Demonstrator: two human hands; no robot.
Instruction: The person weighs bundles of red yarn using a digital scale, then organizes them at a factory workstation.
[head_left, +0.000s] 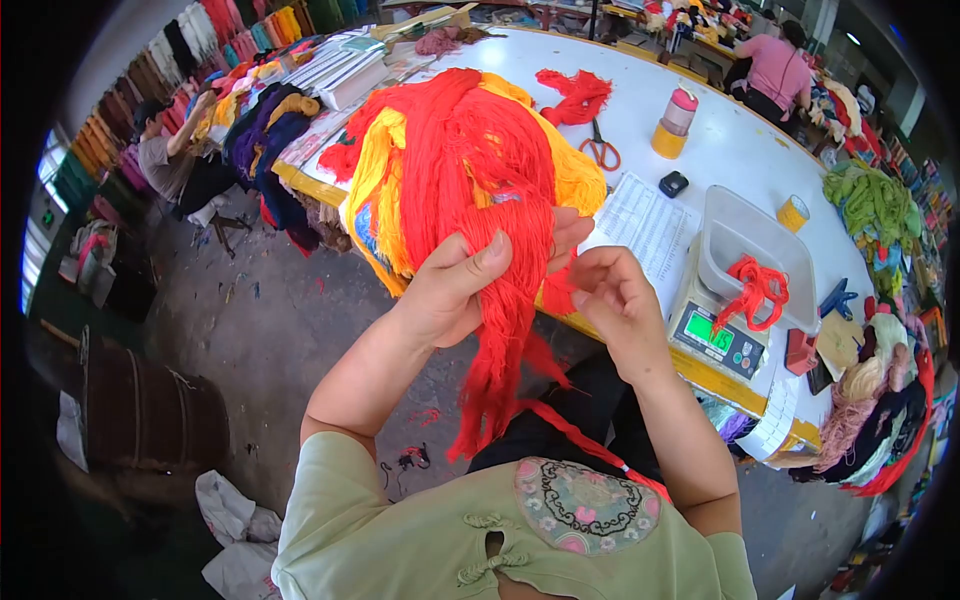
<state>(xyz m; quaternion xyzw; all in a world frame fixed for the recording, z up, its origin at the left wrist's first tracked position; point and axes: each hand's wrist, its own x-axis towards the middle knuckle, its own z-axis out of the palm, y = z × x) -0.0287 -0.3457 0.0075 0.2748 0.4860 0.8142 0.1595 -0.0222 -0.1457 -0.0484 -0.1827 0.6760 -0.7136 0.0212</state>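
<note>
A hank of red yarn (510, 250) drapes over the table's near edge, and its loose end hangs in front of my lap. My left hand (455, 290) is closed around this yarn, thumb on top. Beside it, my right hand (620, 310) has curled fingers, with thumb and fingertips pinched at some red strands. Behind my hands lies a large heap of red yarn (460, 130) with yellow yarn (580, 175) under and around it. A thin red yarn bundle (580, 440) with a white tie runs across my lap.
On the white table (640, 110) are scissors (600, 150), a pink-lidded bottle (677, 120), a printed sheet (645, 225), and a scale (715, 335) carrying a plastic tub (750, 250) with red yarn. A person (175, 150) sits left; another (775, 70) is at the back right. A brown barrel (150, 410) stands left.
</note>
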